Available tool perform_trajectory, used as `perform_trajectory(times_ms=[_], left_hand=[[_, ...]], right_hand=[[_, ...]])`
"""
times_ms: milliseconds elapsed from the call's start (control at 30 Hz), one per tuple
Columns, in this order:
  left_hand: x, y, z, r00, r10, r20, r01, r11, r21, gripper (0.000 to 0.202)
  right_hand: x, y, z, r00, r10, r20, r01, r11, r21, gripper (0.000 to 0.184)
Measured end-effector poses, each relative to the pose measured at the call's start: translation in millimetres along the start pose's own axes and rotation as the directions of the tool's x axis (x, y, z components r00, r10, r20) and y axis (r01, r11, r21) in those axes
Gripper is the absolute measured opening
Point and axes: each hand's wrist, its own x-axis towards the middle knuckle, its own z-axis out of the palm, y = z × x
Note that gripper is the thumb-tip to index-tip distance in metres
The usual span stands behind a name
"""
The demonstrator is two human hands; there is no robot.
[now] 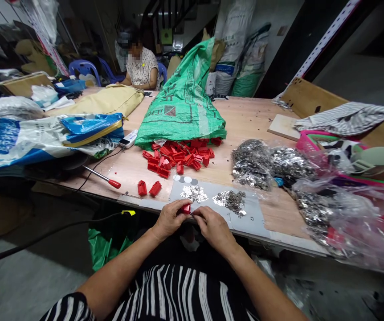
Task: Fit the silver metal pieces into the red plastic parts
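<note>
My left hand (170,219) is closed around a small red plastic part (185,208) at the table's front edge. Fingers of my right hand (214,227) pinch a small dark piece against the part's right side; its kind is too small to make out. Just beyond my hands lies a grey mat (255,218) with two heaps of small metal pieces, a bright heap (194,193) and a darker heap (234,201). Two loose red parts (155,188) rest left of the mat. Behind them, a pile of red parts (178,156) spills from a green woven sack (185,107).
Clear bags of metal pieces (252,162) stand right of the mat, beside a pink basket (307,145). A red-handled lever (113,183) juts over the table at left. White-blue sacks (45,138) cover the left side. Another person (141,69) sits across the table.
</note>
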Motion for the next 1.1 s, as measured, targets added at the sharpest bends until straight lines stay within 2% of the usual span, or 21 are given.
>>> perform_trajectory(times_ms=[200, 267, 333, 400, 467, 533, 567, 633, 733, 833, 933, 1000, 1100], left_hand=[[-7.1, 9.0, -4.2, 0.993, -0.114, -0.043, 0.11, 0.99, -0.09, 0.031], [-9.1, 13.7, -5.7, 0.98, -0.18, -0.081, 0.16, 0.965, -0.206, 0.03], [-9.5, 19.6, -7.1, 0.957, -0.27, -0.108, 0.204, 0.889, -0.41, 0.034], [-8.9, 26.4, -8.7, 0.921, -0.381, -0.077, 0.242, 0.717, -0.654, 0.031], [-8.3, 33.4, -10.6, 0.883, -0.468, 0.035, 0.281, 0.467, -0.838, 0.022], [-9.0, 39.3, -12.4, 0.85, -0.502, 0.158, 0.314, 0.243, -0.918, 0.017], [-9.8, 41.6, -13.0, 0.836, -0.507, 0.209, 0.33, 0.161, -0.93, 0.016], [-11.9, 44.9, -13.4, 0.808, -0.521, 0.276, 0.35, 0.047, -0.935, 0.014], [-14.0, 47.7, -12.1, 0.764, -0.554, 0.33, 0.35, -0.075, -0.934, 0.01], [-13.6, 49.9, -10.1, 0.733, -0.571, 0.37, 0.345, -0.156, -0.925, 0.009], [-12.8, 51.4, -8.4, 0.727, -0.564, 0.391, 0.342, -0.197, -0.919, 0.01], [-13.3, 51.7, -7.3, 0.735, -0.556, 0.389, 0.337, -0.198, -0.92, 0.01], [-15.2, 51.0, -6.5, 0.753, -0.536, 0.381, 0.358, -0.153, -0.921, 0.012]], right_hand=[[-2.9, 11.5, -10.1, 0.995, -0.084, -0.055, 0.094, 0.973, 0.213, 0.023], [-4.3, 11.3, -13.7, 0.997, -0.065, -0.031, 0.071, 0.966, 0.25, 0.023], [-5.7, 7.9, -17.9, 0.998, -0.052, 0.033, 0.039, 0.952, 0.303, 0.027], [-6.5, 1.8, -22.0, 0.994, -0.071, 0.087, 0.036, 0.936, 0.35, 0.034], [-6.6, -4.8, -25.1, 0.989, -0.099, 0.112, 0.05, 0.926, 0.374, 0.041], [-6.1, -10.2, -26.5, 0.984, -0.117, 0.131, 0.059, 0.924, 0.379, 0.044], [-5.9, -12.1, -26.7, 0.982, -0.126, 0.137, 0.066, 0.923, 0.379, 0.045], [-5.3, -14.4, -26.7, 0.979, -0.146, 0.14, 0.083, 0.922, 0.379, 0.045], [-4.9, -15.6, -27.2, 0.979, -0.157, 0.132, 0.099, 0.924, 0.369, 0.043], [-4.8, -15.3, -28.1, 0.98, -0.158, 0.117, 0.112, 0.939, 0.326, 0.041], [-4.5, -14.3, -27.1, 0.983, -0.175, 0.059, 0.152, 0.948, 0.278, 0.035], [-3.5, -13.9, -24.8, 0.984, -0.176, 0.024, 0.162, 0.946, 0.282, 0.033], [0.1, -14.0, -19.5, 0.991, -0.132, -0.01, 0.127, 0.924, 0.361, 0.034]])
